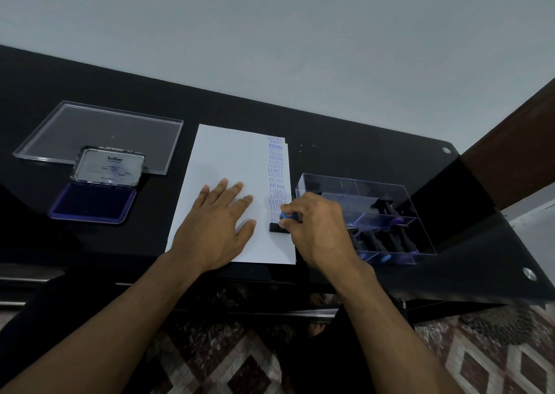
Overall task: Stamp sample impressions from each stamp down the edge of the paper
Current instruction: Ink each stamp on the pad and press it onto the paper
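Black table point(345, 141); left hand point(214, 228) lies flat, fingers spread, on the paper point(228, 159). Right hand point(318, 228) pinches a stamp point(279, 223) at the paper's right edge.

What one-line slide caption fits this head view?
Left hand steadies the paper while the right hand presses a stamp near its edge.

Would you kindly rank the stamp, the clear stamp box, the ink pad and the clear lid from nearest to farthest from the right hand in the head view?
From the right hand:
1. stamp, gripped, on the paper's right edge.
2. clear stamp box, just right.
3. ink pad, far left.
4. clear lid, far left, behind the pad.
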The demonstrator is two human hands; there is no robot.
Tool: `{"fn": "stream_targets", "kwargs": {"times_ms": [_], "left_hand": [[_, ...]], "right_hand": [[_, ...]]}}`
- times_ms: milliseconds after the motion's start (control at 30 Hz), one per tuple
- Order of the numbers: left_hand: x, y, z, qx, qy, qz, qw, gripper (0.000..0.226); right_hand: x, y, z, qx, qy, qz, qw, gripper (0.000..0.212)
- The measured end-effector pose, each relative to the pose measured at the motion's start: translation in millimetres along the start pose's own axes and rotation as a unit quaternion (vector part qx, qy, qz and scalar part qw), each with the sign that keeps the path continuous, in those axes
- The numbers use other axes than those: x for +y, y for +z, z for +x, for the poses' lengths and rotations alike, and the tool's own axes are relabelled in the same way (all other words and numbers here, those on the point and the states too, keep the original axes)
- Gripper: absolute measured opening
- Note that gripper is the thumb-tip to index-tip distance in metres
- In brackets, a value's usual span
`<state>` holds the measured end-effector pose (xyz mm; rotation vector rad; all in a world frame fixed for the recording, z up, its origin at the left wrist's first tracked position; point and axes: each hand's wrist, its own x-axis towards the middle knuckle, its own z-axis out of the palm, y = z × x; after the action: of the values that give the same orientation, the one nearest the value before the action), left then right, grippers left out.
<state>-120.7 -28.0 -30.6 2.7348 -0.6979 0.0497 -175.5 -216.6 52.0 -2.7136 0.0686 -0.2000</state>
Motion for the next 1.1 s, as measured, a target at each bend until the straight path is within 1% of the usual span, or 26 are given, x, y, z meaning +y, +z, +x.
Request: {"fn": "stream_targets", "kwargs": {"times_ms": [300,467,600,833,1100], "left_hand": [[-1.4,2.1,0.4,0.001,0.000,0.001,1.000,0.073],[-0.7,0.9,0.2,0.003,-0.001,-0.004,1.000,0.078],[-0.6,0.8,0.2,0.000,-0.002,-0.002,1.000,0.078],[-1.6,2.2,1.3,-0.001,-0.002,-0.002,1.000,0.069],[-2.2,2.9,0.2,0.007,0.001,-0.002,1.000,0.074]], "right_hand": [[-1.7,-1.6,0.8,-0.003,0.009,0.008,1.000,0.024],[-2.7,-2.3,0.5,-0.003,0.016,0.022,1.000,0.024],[-3.6,-1.9,0.7,-0.001,0.016,0.022,1.000,0.024],[-3.5,-1.1,0.6,0.002,0.016,0.024,1.000,0.024],[-1.7,-2.0,-0.2,0.001,0.017,0.025,1.000,0.022]]}}
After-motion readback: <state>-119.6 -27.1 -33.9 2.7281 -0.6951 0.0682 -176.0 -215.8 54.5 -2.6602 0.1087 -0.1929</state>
